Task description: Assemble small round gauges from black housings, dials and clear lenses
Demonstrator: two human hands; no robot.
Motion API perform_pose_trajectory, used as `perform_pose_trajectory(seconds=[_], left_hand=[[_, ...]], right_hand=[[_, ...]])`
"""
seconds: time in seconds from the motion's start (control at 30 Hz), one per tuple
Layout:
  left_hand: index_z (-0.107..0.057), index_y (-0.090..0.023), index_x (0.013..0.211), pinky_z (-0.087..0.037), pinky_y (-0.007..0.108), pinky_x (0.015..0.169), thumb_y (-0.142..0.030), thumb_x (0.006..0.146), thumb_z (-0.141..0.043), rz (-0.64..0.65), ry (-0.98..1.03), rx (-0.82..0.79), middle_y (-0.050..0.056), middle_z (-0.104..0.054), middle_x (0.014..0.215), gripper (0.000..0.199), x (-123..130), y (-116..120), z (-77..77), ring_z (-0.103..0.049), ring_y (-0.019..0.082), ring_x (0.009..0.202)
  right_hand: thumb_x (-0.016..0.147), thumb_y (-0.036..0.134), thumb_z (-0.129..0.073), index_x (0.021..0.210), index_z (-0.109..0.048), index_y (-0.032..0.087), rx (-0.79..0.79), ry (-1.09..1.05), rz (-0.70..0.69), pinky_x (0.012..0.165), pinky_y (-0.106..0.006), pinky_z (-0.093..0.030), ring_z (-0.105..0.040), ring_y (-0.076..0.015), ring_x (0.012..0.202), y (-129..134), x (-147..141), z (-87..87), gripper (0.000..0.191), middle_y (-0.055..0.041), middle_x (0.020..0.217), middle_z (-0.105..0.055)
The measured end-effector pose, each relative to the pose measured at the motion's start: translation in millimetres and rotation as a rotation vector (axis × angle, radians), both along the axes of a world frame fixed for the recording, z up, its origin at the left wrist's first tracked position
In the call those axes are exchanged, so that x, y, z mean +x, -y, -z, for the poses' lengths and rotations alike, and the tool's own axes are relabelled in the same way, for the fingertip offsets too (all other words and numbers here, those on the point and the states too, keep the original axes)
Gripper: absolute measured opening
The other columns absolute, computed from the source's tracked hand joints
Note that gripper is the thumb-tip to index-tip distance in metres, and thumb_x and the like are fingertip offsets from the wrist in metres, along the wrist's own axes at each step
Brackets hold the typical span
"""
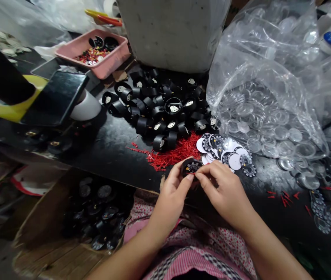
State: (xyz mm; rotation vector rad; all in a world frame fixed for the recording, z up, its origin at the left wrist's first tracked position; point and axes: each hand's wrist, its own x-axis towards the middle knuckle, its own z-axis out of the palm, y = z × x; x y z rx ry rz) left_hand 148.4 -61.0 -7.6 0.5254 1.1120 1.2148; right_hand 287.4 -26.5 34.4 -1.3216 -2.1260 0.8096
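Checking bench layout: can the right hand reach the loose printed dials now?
Likely yes: the printed dials lie just beyond the right hand, nothing visible between, though it's occupied at the black dial case.

The small, round, black plastic case with a black dial face (192, 166) has white markings and one small yellow patch. It sits in the left hand (171, 188), the dial turned upward to the camera. A thin red piece (194, 173) (only a little of it is visible) is at the dial's lower edge, by the right hand's (225, 186) fingertips.
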Motion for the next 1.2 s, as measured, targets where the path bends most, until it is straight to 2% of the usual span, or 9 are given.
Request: perform_pose_trajectory(seconds=[0.23,0.37,0.57,0.63,0.73,0.83,0.97,1.1,1.2], left_hand=[[-0.062,-0.028,0.115,-0.050,0.024,0.096,-0.028,0.090,-0.063,0.060,-0.190,0.075,-0.002,-0.072,0.113,0.025,-1.1,3.8,-9.5,-0.066,0.013,0.105],[-0.063,-0.024,0.107,-0.052,0.025,0.090,-0.024,0.087,-0.063,0.036,-0.330,0.104,-0.002,-0.073,0.099,0.021,-2.3,3.8,-12.3,-0.068,0.014,0.098],[-0.066,-0.026,0.106,-0.052,0.026,0.086,-0.019,0.084,-0.063,0.013,-0.513,0.117,-0.002,-0.073,0.098,0.024,-3.8,4.1,-14.2,-0.068,0.015,0.093],[-0.067,-0.026,0.106,-0.052,0.027,0.088,-0.021,0.084,-0.063,0.043,-0.467,0.087,-0.001,-0.074,0.100,0.022,-5.7,3.7,-13.9,-0.069,0.016,0.095],[-0.066,-0.027,0.113,-0.051,0.030,0.096,-0.028,0.089,-0.062,0.122,-0.211,0.023,0.000,-0.073,0.114,0.025,-8.8,3.2,-12.0,-0.067,0.018,0.107],[-0.061,-0.032,0.127,-0.045,0.033,0.107,-0.031,0.089,-0.064,0.163,-0.031,-0.008,0.000,-0.067,0.131,0.038,-10.4,3.9,-12.2,-0.060,0.021,0.124],[-0.060,-0.034,0.133,-0.037,0.037,0.115,-0.036,0.091,-0.063,0.169,-0.173,0.002,-0.001,-0.058,0.145,0.042,-11.8,5.9,-18.3,-0.049,0.023,0.136],[-0.063,-0.037,0.129,-0.027,0.044,0.120,-0.040,0.091,-0.062,0.160,-0.374,0.013,-0.004,-0.056,0.145,0.039,-11.3,8.3,-17.6,-0.041,0.025,0.142],[-0.070,-0.035,0.120,-0.031,0.046,0.118,-0.041,0.084,-0.070,0.064,-0.212,-0.132,-0.001,-0.062,0.139,0.036,-5.0,11.1,-9.0,-0.046,0.029,0.138]], right_hand=[[0.094,0.018,-0.055,0.081,-0.060,0.018,-0.040,0.027,0.010,0.072,-0.033,-0.036,-0.053,-0.0169,0.073,-0.1,1.6,-2.6,0.014,-0.0006,0.077,-0.059],[0.094,0.015,-0.056,0.078,-0.058,0.018,-0.064,0.036,0.010,0.071,-0.032,-0.035,-0.053,-0.0163,0.072,4.8,1.5,-4.3,0.016,-0.0001,0.076,-0.059],[0.093,0.015,-0.057,0.072,-0.051,0.019,-0.039,0.026,0.050,0.067,-0.030,-0.033,-0.050,-0.0150,0.067,12.2,-3.7,-2.9,0.021,0.0017,0.069,-0.056],[0.091,0.015,-0.059,0.068,-0.049,0.019,-0.043,0.025,0.062,0.065,-0.030,-0.033,-0.048,-0.0140,0.063,11.4,-3.8,-3.3,0.025,0.0028,0.065,-0.053],[0.089,0.016,-0.060,0.065,-0.050,0.019,-0.010,0.032,0.033,0.064,-0.030,-0.034,-0.048,-0.0137,0.062,7.7,-1.2,-5.4,0.027,0.0025,0.064,-0.052],[0.091,0.015,-0.057,0.083,-0.062,0.016,0.123,0.071,-0.027,0.070,-0.032,-0.038,-0.053,-0.0162,0.070,3.9,1.6,-6.9,0.009,-0.0023,0.077,-0.060],[0.092,0.014,-0.053,0.085,-0.063,0.013,0.309,0.203,-0.078,0.071,-0.035,-0.037,-0.054,-0.0182,0.072,0.3,2.3,-4.7,0.012,-0.0054,0.079,-0.062],[0.092,0.014,-0.049,0.084,-0.062,0.015,0.359,0.260,-0.083,0.071,-0.035,-0.038,-0.055,-0.0194,0.073,-1.4,1.7,0.0,0.015,-0.0060,0.078,-0.064],[0.091,0.015,-0.047,0.082,-0.061,0.016,0.355,0.297,-0.071,0.072,-0.035,-0.039,-0.055,-0.0197,0.074,0.2,-2.3,0.6,0.018,-0.0057,0.077,-0.064]])
